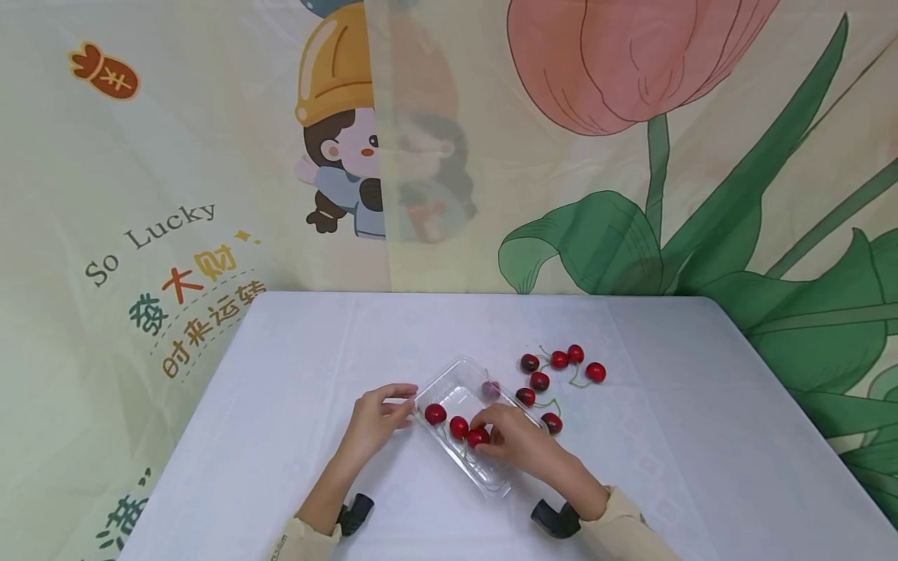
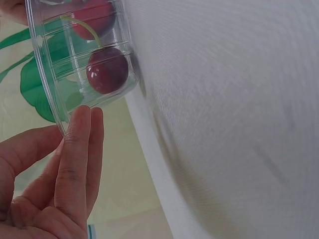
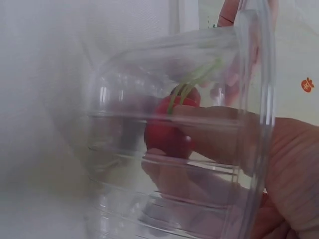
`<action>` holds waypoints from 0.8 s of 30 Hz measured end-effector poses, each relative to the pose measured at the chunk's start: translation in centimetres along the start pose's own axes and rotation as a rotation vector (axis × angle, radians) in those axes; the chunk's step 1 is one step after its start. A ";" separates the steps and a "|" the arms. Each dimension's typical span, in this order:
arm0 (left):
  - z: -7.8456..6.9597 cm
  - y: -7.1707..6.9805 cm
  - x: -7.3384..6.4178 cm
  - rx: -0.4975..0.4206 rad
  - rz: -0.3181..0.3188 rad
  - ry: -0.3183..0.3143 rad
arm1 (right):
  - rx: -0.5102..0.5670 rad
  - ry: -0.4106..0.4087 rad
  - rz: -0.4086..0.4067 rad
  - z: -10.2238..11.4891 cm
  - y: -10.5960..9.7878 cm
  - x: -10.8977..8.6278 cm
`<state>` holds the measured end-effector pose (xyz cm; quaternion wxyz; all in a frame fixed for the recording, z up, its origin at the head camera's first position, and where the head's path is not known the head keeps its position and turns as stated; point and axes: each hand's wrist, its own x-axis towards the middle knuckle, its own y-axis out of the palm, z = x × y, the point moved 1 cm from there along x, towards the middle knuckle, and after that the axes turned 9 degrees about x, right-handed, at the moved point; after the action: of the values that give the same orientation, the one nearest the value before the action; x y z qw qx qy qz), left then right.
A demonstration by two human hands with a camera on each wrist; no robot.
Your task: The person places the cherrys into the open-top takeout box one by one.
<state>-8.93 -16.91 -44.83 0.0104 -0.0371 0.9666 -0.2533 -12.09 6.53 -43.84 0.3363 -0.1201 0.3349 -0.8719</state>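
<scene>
A clear plastic container (image 1: 459, 382) sits on the white table, with red cherries (image 1: 436, 414) inside. My right hand (image 1: 522, 440) reaches into it and pinches a red cherry (image 3: 167, 132) between thumb and fingers; green stems cross that cherry in the right wrist view. Another cherry (image 1: 459, 427) lies right beside these fingertips. At the container's left corner is my left hand (image 1: 375, 417), its fingers extended. In the left wrist view those fingertips (image 2: 79, 117) rest against the outer wall, just under the rim, near a dark cherry (image 2: 107, 70) seen through the plastic.
Several loose cherries (image 1: 539, 381), some with green stems, lie on the table (image 1: 302, 351) just right of the container. A paler-looking cherry (image 1: 491, 389) shows through the clear plastic at its far right side. Behind the table hangs a printed cloth (image 1: 449, 265).
</scene>
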 end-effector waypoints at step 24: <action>0.1 0.2 0.3 -0.006 0.002 -0.018 | 0.049 -0.008 -0.103 0.2 -3.4 -1.6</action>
<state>-9.24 -16.78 -45.07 0.0194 -0.0384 0.9672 -0.2503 -12.50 9.31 -41.39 0.2953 -0.1323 0.3056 -0.8955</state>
